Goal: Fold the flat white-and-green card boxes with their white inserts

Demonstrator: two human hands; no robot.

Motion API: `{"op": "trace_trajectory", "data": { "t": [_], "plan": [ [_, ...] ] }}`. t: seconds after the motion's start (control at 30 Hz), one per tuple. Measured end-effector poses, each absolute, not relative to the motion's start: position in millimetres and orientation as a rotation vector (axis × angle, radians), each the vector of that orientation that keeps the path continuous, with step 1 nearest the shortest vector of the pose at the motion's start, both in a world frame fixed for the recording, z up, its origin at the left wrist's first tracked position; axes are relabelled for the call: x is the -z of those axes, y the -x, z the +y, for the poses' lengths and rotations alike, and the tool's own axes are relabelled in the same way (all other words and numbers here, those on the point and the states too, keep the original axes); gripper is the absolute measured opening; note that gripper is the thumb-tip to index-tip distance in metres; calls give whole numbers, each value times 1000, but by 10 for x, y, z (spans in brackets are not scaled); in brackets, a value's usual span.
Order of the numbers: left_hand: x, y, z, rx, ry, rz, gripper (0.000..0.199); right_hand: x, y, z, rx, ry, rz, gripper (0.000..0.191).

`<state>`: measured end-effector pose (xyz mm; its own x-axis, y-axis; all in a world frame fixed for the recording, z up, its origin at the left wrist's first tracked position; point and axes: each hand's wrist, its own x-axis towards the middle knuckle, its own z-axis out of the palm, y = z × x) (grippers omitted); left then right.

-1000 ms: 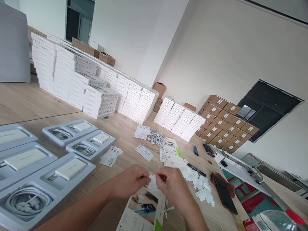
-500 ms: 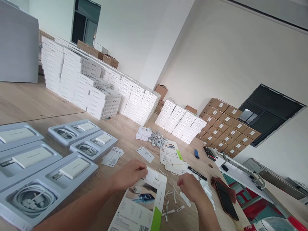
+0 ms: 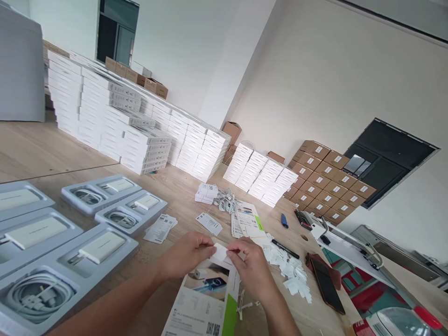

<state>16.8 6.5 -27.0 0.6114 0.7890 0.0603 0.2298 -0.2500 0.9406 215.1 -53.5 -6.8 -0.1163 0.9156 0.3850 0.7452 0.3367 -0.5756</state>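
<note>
A flat printed packaging card (image 3: 196,305) lies in front of me, showing a photo of a charger and phone, small print and a green corner strip. At its top is a white flap. My left hand (image 3: 187,254) pinches the flap's left side between thumb and fingers. On the flap's right side, my right hand (image 3: 252,266) is closed, with thumb and fingertips together at the edge. Thin white strips (image 3: 242,305) lie partly hidden beside my right wrist. A heap of small white paper pieces (image 3: 289,270) sits just beyond that hand.
Left, grey trays (image 3: 115,238) hold chargers and coiled cables. Ahead are leaflets (image 3: 161,228), bundled cables (image 3: 226,201) and more printed cards (image 3: 247,219). White boxes (image 3: 147,149) are stacked behind. Right are a black pen (image 3: 285,248), a phone (image 3: 327,284) and a red-capped bottle (image 3: 395,322).
My right hand has moved left from above the paper strips to the card's top flap and now pinches it. My left hand stays on the flap. The view has shifted slightly.
</note>
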Motion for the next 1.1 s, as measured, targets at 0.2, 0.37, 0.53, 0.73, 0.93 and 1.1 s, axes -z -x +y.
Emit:
{"op": "trace_trajectory", "data": {
  "t": [0.2, 0.37, 0.53, 0.73, 0.93, 1.1],
  "plan": [
    [259, -114, 79, -717, -1474, 907, 67, 58, -2349, -518, -259, 1393, -1838, 12],
    [237, -97, 75, -644, -1216, 715, 43, 116, -2290, -519, -81, 1336, -1985, 17],
    [256, -103, 69, -637, -1001, 600, 38, 98, -2243, -545, 19, 1259, -2093, 18],
    [291, -98, 108, -618, -981, 528, 40, 72, -2207, -552, 267, 1261, -2182, 20],
    [279, -102, 110, -659, -976, 530, 39, 118, -2163, -548, 281, 1217, -2219, 20],
    [249, -114, 80, -716, -1099, 578, 29, 106, -2149, -566, 287, 1214, -2178, 18]
  ]
}}
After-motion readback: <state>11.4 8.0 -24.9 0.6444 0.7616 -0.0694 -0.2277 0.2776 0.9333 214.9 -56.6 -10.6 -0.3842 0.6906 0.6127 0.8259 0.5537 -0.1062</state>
